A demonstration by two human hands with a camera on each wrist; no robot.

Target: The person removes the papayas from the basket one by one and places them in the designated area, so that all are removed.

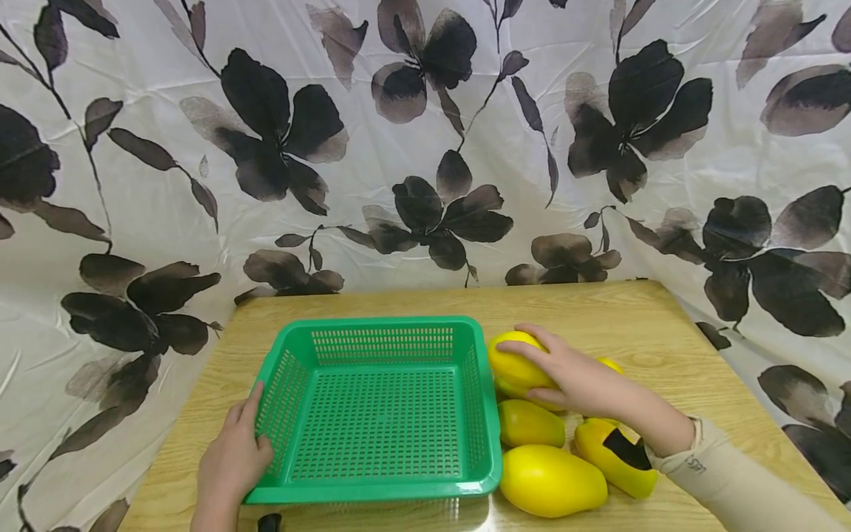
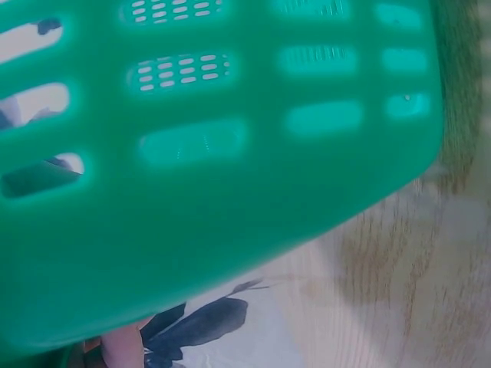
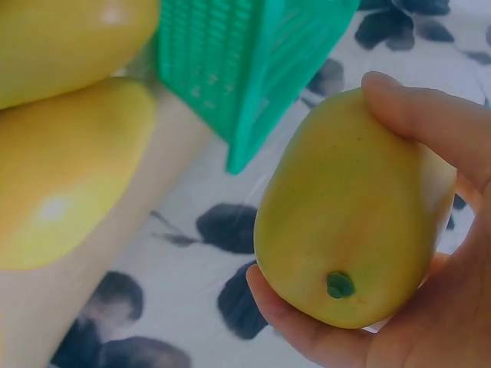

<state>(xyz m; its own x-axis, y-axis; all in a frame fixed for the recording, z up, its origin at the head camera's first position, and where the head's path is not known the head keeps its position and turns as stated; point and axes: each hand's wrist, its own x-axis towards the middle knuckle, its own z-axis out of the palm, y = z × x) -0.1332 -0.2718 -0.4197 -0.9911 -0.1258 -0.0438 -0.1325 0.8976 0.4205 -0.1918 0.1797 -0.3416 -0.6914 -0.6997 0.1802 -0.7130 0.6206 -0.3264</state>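
A green plastic basket (image 1: 379, 491) with slotted walls lies toward the left of the table, its inside bare. My left hand (image 1: 233, 454) grips its left rim, the thumb over the edge; the left wrist view is mostly filled by the slotted wall (image 2: 230, 215). Beside the basket's right wall, my right hand (image 1: 572, 373) holds a yellow mango (image 1: 508, 362), fingers and thumb around it. The right wrist view shows this mango (image 3: 349, 207) with its green stem end toward the camera.
More mangoes lie right of the basket: a greenish-yellow one (image 1: 532, 423), a large yellow one (image 1: 552, 480) and one (image 1: 614, 462) partly covered by a black shape under my right wrist. The wooden table (image 1: 565, 303) backs onto a floral cloth (image 1: 372, 170).
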